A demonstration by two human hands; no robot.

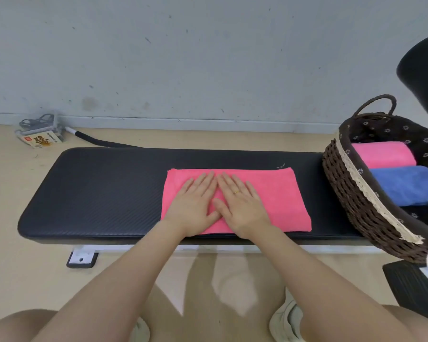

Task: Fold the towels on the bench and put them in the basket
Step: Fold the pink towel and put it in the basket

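Observation:
A pink towel (282, 196), folded into a rectangle, lies flat on the black padded bench (104, 188). My left hand (195, 203) and my right hand (242, 206) rest palm-down side by side on the towel's middle, fingers spread and flat, thumbs touching. Neither hand grips anything. At the bench's right end stands a dark wicker basket (349, 193) with a flowered lining. Inside it lie a folded pink towel (383, 154) and a folded blue towel (405, 186).
A wall runs behind the bench. On the floor at the back left lie a small box and a tangle of cables (40, 134). A black rounded object (423, 70) hangs at the upper right. A black foot pad (413, 285) sits at the lower right.

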